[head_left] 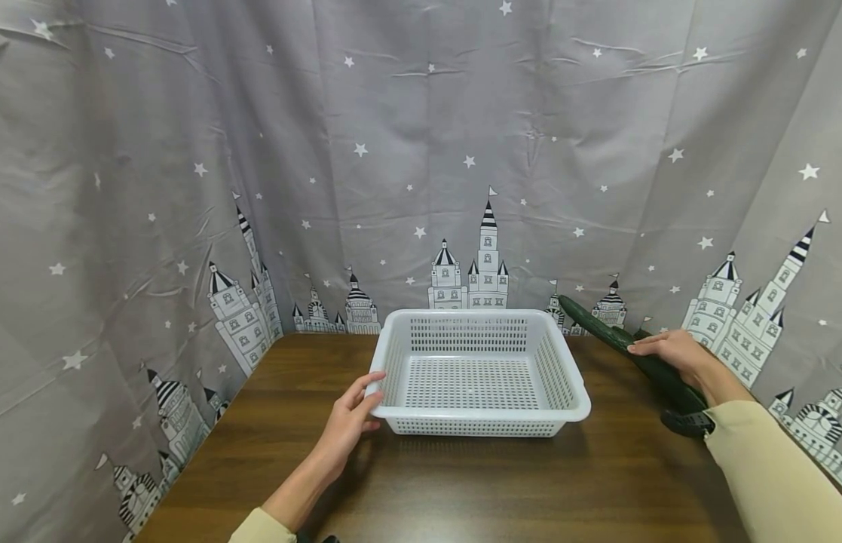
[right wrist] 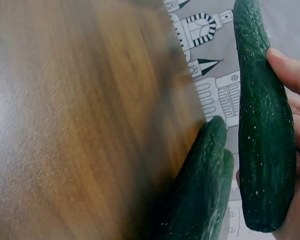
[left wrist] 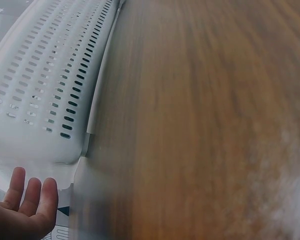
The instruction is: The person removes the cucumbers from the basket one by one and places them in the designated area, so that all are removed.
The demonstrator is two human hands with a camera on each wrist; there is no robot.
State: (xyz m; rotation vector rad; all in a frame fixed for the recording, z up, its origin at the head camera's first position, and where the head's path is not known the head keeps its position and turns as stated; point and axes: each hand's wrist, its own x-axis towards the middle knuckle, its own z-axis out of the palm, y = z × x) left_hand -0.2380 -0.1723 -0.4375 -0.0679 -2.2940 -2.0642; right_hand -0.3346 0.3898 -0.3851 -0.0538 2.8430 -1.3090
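A white perforated plastic basket (head_left: pixel 469 426) stands on the wooden table. At its near left corner my left hand (head_left: pixel 349 415) holds the rim, fingers on top and below the edge. The left wrist view shows the basket's slotted side (left wrist: pixel 55 75) close above the fingers (left wrist: pixel 47 200). My right hand (head_left: pixel 678 358) grips a long dark green cucumber (head_left: pixel 600 326) at the right side of the table. In the right wrist view the held cucumber (right wrist: pixel 265 130) is raised, the thumb along one side. Two more cucumbers (right wrist: pixel 197 185) lie side by side beneath it.
Brown wooden table (head_left: pixel 475 490) spreads under the basket. A grey curtain (head_left: pixel 393 151) printed with stars and castles hangs behind the table and along both its sides. A dark strap (head_left: pixel 688 424) sits at the right wrist.
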